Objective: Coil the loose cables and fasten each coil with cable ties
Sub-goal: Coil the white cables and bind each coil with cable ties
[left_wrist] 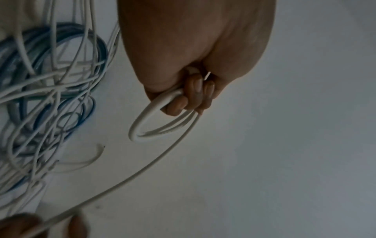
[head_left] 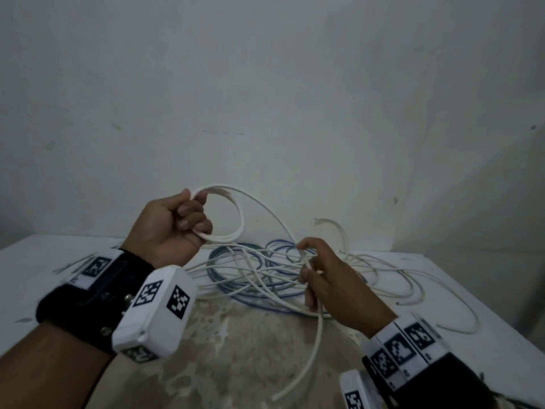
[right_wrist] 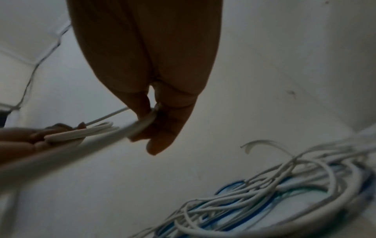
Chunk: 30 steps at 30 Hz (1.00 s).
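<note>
My left hand (head_left: 182, 219) is raised above the table and grips a small coil of white cable (head_left: 233, 219), a few loops wound together; the left wrist view shows the coil (left_wrist: 146, 127) held under curled fingers (left_wrist: 195, 93). From the coil one white strand (head_left: 277, 219) arcs right and down to my right hand (head_left: 312, 273), which pinches it between thumb and fingers; the strand (right_wrist: 140, 127) passes through that hand. Its free tail (head_left: 309, 358) hangs toward the table's front. Beneath lies a tangle of white cables (head_left: 265, 276) over a blue cable coil (head_left: 236, 278).
The table (head_left: 44, 290) is white with a worn, stained patch (head_left: 236, 364) in front. More white cable (head_left: 413, 290) loops across its right side, and thin white strips (head_left: 73, 264) lie behind my left wrist. A plain wall (head_left: 265, 98) stands close behind.
</note>
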### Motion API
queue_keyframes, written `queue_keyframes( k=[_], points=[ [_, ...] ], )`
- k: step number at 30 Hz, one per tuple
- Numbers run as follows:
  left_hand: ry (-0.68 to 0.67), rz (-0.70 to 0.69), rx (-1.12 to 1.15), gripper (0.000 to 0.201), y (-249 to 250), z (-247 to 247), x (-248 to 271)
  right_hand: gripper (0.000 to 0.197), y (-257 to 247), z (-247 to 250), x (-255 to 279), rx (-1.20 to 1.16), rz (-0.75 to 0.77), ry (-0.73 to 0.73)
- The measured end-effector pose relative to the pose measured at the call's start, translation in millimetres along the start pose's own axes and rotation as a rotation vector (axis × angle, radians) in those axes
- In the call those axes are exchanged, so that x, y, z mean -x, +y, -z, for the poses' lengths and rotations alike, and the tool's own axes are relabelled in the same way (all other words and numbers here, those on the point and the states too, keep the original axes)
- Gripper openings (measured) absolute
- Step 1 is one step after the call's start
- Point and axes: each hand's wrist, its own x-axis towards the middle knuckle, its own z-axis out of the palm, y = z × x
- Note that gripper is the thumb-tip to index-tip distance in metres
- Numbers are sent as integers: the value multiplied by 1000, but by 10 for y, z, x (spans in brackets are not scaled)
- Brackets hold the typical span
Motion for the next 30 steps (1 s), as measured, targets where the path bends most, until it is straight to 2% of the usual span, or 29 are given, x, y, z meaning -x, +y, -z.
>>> queue_keyframes(
  k=[4, 9, 11, 14, 16, 18, 21, 25, 28, 30],
  points=[
    [47, 25, -36, 30, 3, 81, -17, 25, -11, 59, 37, 239, 52, -66],
    [9, 61, -93, 31, -72, 117, -23, 51, 3, 154, 23, 368, 23, -159],
    [-6, 52, -107, 31, -103, 132, -28, 43, 51, 152, 32, 407, 81, -93],
    [-40, 32, -73, 29, -135, 190, -34, 24, 144, 136, 43, 573, 302, 111],
    [-55, 23, -43, 34, -144, 220, -37, 24, 166, 121, 45, 633, 393, 203],
    [-39, 13, -48, 30, -158, 220, -40, 32, 152, 82, 52, 576, 450, 200],
    [-16, 19, -87, 22, -192, 214, -32, 34, 101, 18, 89, 344, 330, 177],
    [-5, 47, -112, 28, -276, 206, 0, 28, 53, -72, 100, 201, 189, 265],
    [49, -5, -172, 12, -362, 146, 10, 24, 13, -120, 82, 130, 107, 297],
    [101, -34, -210, 24, -417, 121, 20, 24, -13, -159, 77, 99, 72, 240]
  ],
)
